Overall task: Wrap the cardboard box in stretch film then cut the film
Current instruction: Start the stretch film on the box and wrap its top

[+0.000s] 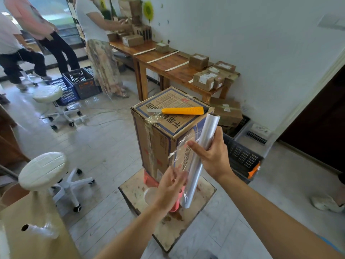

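Clear stretch film hangs loose and wrinkled in the middle of the frame, running from the roll across the near right corner of the cardboard box. Low in the frame, the left hand is open, its fingers spread flat under the slack edge of the film. Just above it the right hand is wrapped around the roll near its middle, holding it tilted, its top end beside the box's upper right corner and its bottom end down near the small square tabletop that carries the box. That box stands tall and upright at frame centre, brown, with blue border lines, printed characters, red marks and bands of clear tape over its edges. Its top flaps look worn at the corners. On top lies a yellow utility knife, its blade pointing left. Farther off, upper centre and right, a long wooden tabletop against the white wall bears several small parcels.
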Demonstrator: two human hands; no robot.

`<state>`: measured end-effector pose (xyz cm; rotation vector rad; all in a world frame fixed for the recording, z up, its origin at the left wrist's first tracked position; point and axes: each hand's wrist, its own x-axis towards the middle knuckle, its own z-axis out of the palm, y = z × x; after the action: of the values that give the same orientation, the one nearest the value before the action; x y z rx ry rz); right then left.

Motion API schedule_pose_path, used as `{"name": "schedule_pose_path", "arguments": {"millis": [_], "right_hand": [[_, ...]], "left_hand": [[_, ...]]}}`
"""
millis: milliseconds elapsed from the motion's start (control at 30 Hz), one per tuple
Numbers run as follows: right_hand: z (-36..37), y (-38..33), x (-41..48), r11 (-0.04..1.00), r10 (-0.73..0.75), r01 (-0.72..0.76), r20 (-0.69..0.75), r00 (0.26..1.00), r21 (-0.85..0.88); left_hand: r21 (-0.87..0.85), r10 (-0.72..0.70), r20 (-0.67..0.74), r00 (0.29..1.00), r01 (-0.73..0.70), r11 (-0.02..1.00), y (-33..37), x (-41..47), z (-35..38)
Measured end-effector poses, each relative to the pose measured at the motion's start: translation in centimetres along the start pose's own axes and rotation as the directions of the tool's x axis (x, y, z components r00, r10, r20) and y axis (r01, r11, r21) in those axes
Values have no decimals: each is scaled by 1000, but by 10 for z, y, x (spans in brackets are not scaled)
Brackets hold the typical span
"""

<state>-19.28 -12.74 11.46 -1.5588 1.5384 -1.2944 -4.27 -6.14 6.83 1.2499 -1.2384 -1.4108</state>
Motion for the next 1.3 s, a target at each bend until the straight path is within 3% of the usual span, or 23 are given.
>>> {"name": "schedule_pose_path", "arguments": {"millis": [133, 367, 567, 667, 767, 867, 967, 1133, 1300], "right_hand": [[-8, -6, 3, 999, 5, -7, -46, 999, -39], [-16, -5, 2, 1000, 14, -14, 29, 999, -12], [-20, 0, 2, 997, 28, -43, 210, 977, 68], [-20, 3, 2, 998, 34, -48, 288, 957, 42], [-15, 6, 1, 997, 45, -63, 312, 949, 47], [-12, 10, -1, 994, 55, -83, 329, 943, 73], [-15, 13, -2, 977, 95, -163, 406, 909, 136], [-13, 13, -5, 989, 91, -136, 460, 883, 66], [7, 12, -7, 998, 62, -65, 398, 915, -6]], "left_hand": [[386, 33, 97, 995, -69, 920, -19, -1, -6], [523, -18, 114, 993, -45, 851, -37, 10, -25], [466, -95, 187, 978, -3, 885, -37, 18, -45], [201, -62, 268, 961, 8, 980, -23, 20, -43], [17, 6, 209, 978, -10, 1000, 5, 25, -32], [-28, 60, -8, 998, -60, 998, 22, 32, -23], [64, 78, -147, 986, -69, 996, 23, 37, -32], [254, 78, -111, 991, -48, 966, 14, 44, -54], [297, 76, -157, 985, -26, 954, 12, 53, -68]]}}
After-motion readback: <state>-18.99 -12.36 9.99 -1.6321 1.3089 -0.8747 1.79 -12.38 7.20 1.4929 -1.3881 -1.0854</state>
